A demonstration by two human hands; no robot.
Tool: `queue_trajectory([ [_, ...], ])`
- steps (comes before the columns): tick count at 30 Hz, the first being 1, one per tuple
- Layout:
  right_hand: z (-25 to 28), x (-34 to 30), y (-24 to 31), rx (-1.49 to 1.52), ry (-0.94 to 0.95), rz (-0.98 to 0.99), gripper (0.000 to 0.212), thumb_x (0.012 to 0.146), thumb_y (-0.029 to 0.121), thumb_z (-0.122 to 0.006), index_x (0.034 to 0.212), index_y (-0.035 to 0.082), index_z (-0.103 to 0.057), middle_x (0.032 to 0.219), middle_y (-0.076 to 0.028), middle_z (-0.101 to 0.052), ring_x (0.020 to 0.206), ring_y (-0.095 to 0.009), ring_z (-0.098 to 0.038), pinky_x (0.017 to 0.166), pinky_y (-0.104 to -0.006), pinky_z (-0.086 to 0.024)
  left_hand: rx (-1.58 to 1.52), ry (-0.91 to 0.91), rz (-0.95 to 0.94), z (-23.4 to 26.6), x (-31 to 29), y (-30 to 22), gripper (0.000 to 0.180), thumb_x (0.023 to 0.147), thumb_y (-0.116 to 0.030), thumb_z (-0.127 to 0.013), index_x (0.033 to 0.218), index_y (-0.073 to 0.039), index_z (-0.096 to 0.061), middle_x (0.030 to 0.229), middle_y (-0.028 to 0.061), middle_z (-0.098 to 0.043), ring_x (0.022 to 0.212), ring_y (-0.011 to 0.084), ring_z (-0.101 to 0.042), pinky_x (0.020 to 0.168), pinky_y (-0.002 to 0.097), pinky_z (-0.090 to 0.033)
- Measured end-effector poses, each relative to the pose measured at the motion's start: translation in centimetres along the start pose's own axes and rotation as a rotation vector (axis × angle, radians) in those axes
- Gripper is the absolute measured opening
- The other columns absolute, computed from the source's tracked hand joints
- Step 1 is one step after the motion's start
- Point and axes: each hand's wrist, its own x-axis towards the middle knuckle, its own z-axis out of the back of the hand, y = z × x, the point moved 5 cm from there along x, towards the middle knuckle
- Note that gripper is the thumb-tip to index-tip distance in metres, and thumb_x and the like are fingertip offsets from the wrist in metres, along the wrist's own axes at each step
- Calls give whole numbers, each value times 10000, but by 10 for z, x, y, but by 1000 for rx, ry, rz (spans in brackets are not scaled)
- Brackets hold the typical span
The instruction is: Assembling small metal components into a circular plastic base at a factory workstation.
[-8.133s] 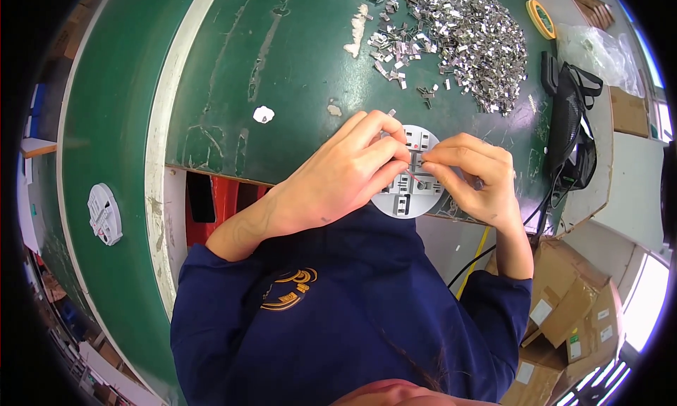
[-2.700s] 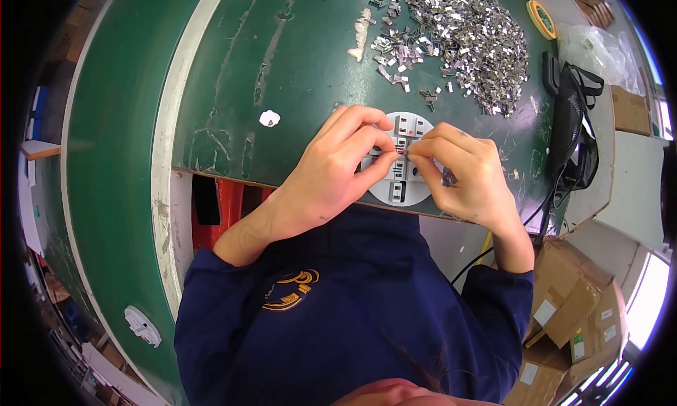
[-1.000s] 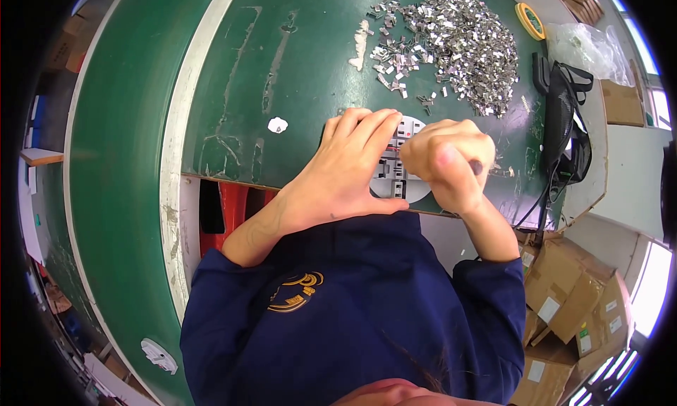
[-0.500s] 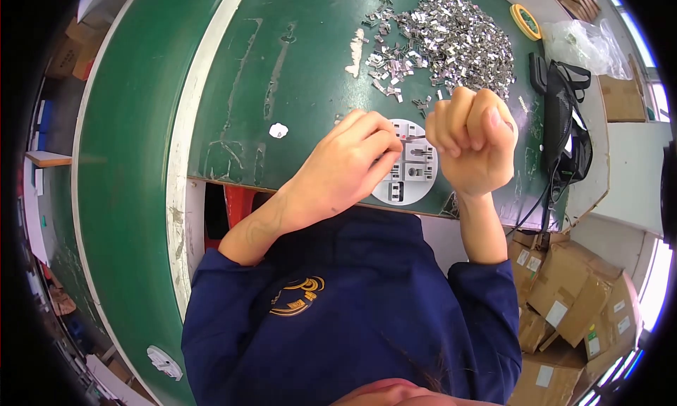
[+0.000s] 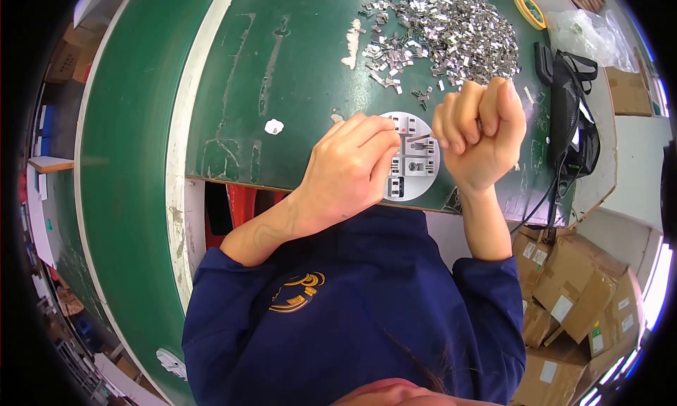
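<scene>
A round pale grey plate (image 5: 421, 186) with raised fixture blocks and slots lies near the table's front edge. Over its left side my left hand (image 5: 349, 162) is bent, fingertips pinched together and hiding whatever may be between them. My right hand (image 5: 483, 134) is raised at the plate's right side, fingers curled round a thin dark metal tool (image 5: 421, 137). Its slim tip points left over the plate's upper blocks; most of the tool is hidden in my fist, so its exact kind does not show.
A large heap of small shiny metal clips (image 5: 462, 35) spreads across the far side of the green table (image 5: 233, 110). At the right are a black mesh bag (image 5: 571, 117), a clear plastic bag (image 5: 592, 39) and a yellow tape roll (image 5: 529, 11). Cardboard boxes (image 5: 575, 279) stand below right.
The view has shifted slightly. My right hand has turned a little, its thumb lifting, and more of the thin tool shows over the plate. My left hand stays at the plate's left side.
</scene>
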Motion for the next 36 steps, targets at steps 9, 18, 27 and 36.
queue_trajectory([
  [9,-17,0,1,-127,-97,17,427,1031,238,-368,633,119,-272,498,-1,-273,414,-81,-188,390,-264,-188,169,0,-37,2,2,-14,112,756,19,-712,855,-3,-664,900,93,-649,792,268,-626,699,349,-503],
  [18,-20,-8,-5,-52,-116,20,396,1019,155,-409,639,74,-334,497,-9,-331,397,-75,-263,376,-267,-235,-230,0,99,7,-6,8,140,781,45,-703,912,-7,-701,919,75,-661,829,234,-629,728,319,-501],
  [27,-23,-12,-12,-127,-161,42,388,1018,133,-414,639,56,-376,509,-6,-354,415,-66,-286,386,-265,-239,-264,1,116,6,-5,12,152,777,57,-702,918,-2,-701,934,76,-666,860,235,-634,762,322,-506],
  [36,-16,-6,-9,-8,125,-80,419,975,176,-419,581,91,-304,491,-6,-319,429,-97,-259,406,-288,-230,-312,79,140,8,-11,20,330,740,-40,-768,1055,-5,-677,1107,113,-637,999,264,-609,859,346,-490],
])
